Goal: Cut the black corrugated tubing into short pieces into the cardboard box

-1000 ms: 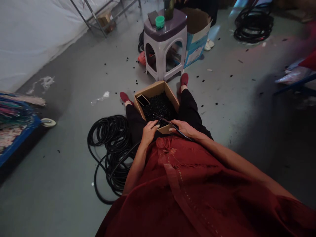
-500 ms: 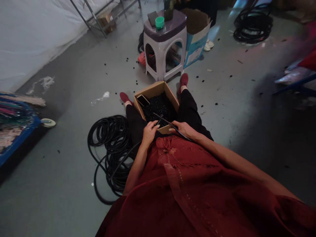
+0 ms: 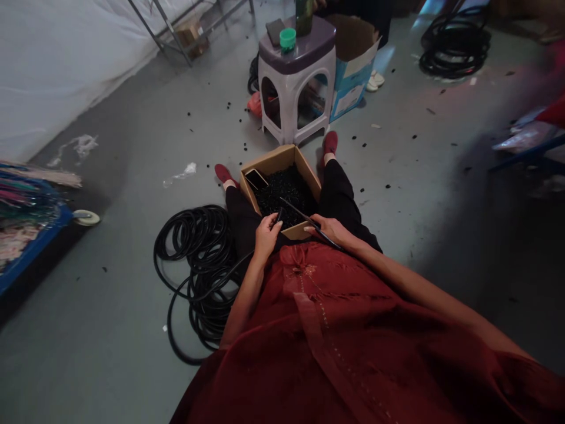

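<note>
Dim and cool overall, palest on the wrinkled white plastic sheeting (image 3: 66, 70) at far left. Streaked with bluish glare on the far, smooth grey floor (image 3: 132, 330); deeply shadowed at right. Too dark inside the open tan cardboard box (image 3: 269, 158) to separate small black pieces (image 3: 291, 185). Blurred toward the far right corner.

The grey floor (image 3: 128, 218) carries looped black tubing (image 3: 207, 262) near left, a plastic stool (image 3: 289, 88) and blue carton (image 3: 353, 76) farther off, a black coil (image 3: 457, 46) far right, and scattered dark bits (image 3: 364, 145).
</note>
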{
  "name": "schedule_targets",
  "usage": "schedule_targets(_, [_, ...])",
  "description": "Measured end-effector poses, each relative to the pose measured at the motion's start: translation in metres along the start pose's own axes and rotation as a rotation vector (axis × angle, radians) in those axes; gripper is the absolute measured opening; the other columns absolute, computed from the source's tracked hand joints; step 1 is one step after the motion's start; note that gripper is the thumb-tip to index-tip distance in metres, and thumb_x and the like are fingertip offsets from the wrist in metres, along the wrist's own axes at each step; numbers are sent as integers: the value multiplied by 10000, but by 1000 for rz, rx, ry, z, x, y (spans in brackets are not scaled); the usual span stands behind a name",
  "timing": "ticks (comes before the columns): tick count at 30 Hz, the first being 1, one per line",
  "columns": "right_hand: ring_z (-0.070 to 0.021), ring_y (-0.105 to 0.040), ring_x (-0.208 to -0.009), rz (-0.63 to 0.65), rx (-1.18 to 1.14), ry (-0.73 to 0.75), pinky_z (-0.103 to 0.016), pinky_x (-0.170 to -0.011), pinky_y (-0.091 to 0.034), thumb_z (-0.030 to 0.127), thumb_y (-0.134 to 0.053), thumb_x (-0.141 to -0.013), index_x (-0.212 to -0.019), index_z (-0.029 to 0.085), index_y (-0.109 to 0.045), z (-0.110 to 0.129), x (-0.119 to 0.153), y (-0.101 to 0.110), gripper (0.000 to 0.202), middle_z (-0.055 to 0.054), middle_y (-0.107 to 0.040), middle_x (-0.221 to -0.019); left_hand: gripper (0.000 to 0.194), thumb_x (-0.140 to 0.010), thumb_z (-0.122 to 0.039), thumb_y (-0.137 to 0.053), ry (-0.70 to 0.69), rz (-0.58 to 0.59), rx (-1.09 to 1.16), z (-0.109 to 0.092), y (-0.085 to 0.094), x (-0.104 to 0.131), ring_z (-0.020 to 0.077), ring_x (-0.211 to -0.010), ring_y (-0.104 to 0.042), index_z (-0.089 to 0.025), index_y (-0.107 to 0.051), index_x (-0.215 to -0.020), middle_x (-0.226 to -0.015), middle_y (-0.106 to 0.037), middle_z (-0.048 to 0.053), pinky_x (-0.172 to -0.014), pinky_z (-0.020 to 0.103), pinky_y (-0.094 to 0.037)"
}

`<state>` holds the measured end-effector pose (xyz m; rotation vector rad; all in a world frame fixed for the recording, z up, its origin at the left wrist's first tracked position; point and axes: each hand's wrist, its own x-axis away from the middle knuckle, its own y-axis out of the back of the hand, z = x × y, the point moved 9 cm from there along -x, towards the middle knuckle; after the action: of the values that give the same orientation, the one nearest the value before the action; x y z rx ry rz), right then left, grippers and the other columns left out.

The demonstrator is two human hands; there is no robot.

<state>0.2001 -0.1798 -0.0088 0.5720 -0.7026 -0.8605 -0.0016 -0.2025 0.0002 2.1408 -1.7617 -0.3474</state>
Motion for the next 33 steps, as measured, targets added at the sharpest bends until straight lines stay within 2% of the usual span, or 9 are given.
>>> schedule_targets(5, [-247,-642,-885,29,43,57,-281,-706,-423,511,-495,-881,-1085,213,-578,9,1,0,371,-93,-694,-985,308,-831,-212,-570,-19,-15,3,-2,3,0,170,-967,-625,-173,-651,-1126,-1081,-668,74,-890,314,-487])
schedule_targets(13, [-251,-627,-975,67,93,98,-295,-767,-436,531,-484,-887,-1175,195,-558,7,0,-8,449,-120,-662,-1118,309,-843,-286,-586,16,-13,27,0,3,0,173,-906,-630,-154,-667,-1111,-994,-676,77,-837,306,-498])
schedule_targets(33, [-259,-612,-1003,92,166,108,-307,-783,-439,557,-455,-892,-1231,200,-528,9,0,-13,498,-130,-641,-1132,277,-832,-266,-603,37,7,13,3,-3,1,167,-888,-638,-163,-686,-1075,-1009,-685,72,-814,291,-507])
